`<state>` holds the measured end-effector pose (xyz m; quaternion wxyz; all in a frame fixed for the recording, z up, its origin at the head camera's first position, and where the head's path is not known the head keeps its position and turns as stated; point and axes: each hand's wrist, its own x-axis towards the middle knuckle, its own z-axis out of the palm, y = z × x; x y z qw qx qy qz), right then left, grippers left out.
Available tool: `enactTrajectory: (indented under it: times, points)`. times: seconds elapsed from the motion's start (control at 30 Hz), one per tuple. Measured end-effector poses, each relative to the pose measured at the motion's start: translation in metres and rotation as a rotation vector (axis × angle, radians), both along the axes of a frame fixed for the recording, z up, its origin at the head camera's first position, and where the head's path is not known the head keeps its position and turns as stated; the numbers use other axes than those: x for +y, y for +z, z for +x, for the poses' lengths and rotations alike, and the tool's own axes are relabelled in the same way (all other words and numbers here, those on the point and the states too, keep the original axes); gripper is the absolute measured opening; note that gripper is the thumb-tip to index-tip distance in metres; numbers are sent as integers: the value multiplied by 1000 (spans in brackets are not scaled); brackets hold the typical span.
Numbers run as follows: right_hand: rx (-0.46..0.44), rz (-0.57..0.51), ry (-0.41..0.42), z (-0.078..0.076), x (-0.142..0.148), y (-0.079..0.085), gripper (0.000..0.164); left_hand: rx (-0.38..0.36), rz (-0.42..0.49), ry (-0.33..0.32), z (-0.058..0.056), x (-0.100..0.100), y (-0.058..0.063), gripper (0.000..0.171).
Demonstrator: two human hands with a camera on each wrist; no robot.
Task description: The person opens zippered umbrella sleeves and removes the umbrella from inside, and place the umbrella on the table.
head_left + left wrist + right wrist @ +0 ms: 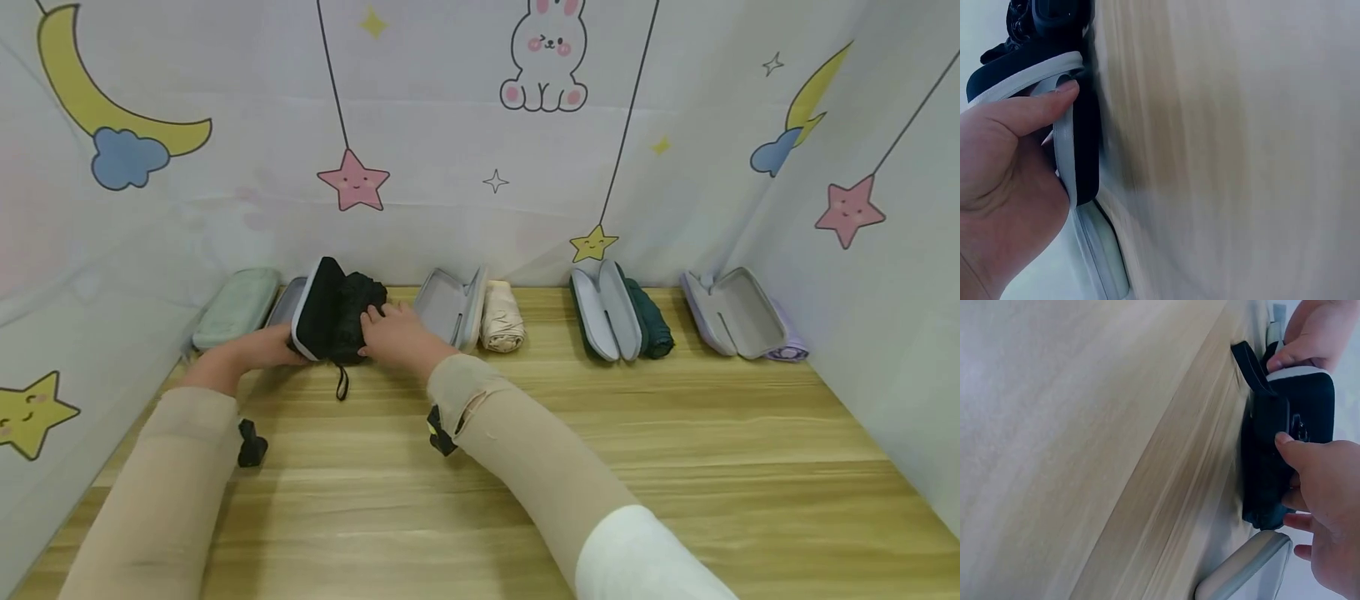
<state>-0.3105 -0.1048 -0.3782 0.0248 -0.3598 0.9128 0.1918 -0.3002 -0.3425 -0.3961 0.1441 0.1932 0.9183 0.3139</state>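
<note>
In the head view a black hard case [318, 312] with a pale rim stands open, with a black folded umbrella [360, 310] against its right side. My left hand [273, 346] grips the case at its left; in the left wrist view the thumb [1060, 100] lies over the grey rim. My right hand [401, 335] holds the umbrella from the right. The right wrist view shows that thumb on the dark handle end [1270, 419], with fingers behind the umbrella. A black strap loop [342, 385] hangs from the handle over the table.
A closed pale green case [238, 307] stands at far left. To the right are an open grey-lined case [438, 304] beside a beige folded umbrella [502, 317], an open green case [600, 312] by a dark green umbrella [651, 321], and an open lilac case [742, 312] by a lilac umbrella [789, 346].
</note>
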Motion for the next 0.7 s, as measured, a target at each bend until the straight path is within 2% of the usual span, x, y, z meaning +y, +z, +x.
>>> enactTrajectory:
  times: [0.13, 0.33, 0.53, 0.63, 0.7]
  points:
    - [45, -19, -7, -4, 0, -5, 62, -10, -1, 13, -7, 2, 0, 45]
    - [42, -34, -72, -12, -2, -10, 59, -25, 28, 7, -13, 6, 0, 41]
    - [34, -34, -133, -15, -5, -11, 59, 95, -27, 3, -19, 9, -3, 40]
    - [24, -36, -125, -15, -4, -11, 60, 155, -107, 37, -19, 10, -3, 41]
    - [14, -58, -112, -14, -3, -9, 60, 170, -144, 77, -19, 10, -2, 44]
